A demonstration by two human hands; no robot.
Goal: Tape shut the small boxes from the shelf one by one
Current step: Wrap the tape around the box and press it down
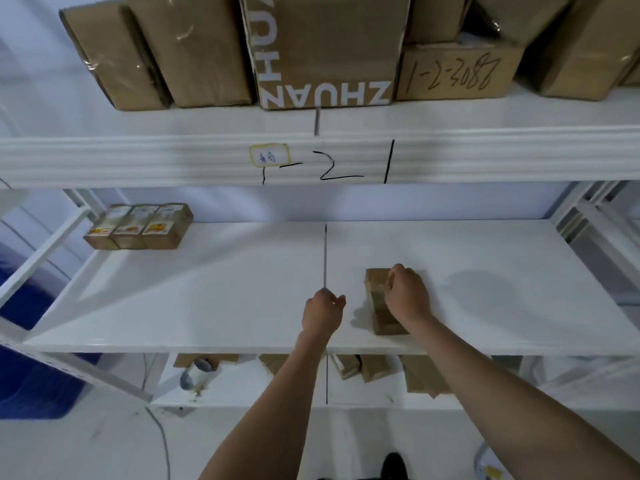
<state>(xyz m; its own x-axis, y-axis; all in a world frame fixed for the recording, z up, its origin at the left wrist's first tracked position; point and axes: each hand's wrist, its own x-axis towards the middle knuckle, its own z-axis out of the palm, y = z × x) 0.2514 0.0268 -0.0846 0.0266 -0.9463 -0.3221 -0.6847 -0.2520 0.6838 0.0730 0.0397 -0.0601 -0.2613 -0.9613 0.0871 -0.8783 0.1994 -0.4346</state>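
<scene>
The small cardboard box [382, 306] lies on the middle shelf [207, 289], long axis running front to back. Right hand [407, 296] is on it, grip curled over its right side. Left hand [323, 311] sits just beside it to the left — loosely fisted, seemingly empty, can't tell for sure.

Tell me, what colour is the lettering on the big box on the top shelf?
White, printed on the brown cardboard of the big box; the head view shows it clearly.

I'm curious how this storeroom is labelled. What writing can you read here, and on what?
"ZHUAN", upside down: big carton on the top shelf.
"1-2-2803", handwritten, upside down: carton beside it.
"1-2-1", in marker: shelf beam.
Beam sticker: handwriting unreadable.
Three small boxes' labels: too blurred.
</scene>
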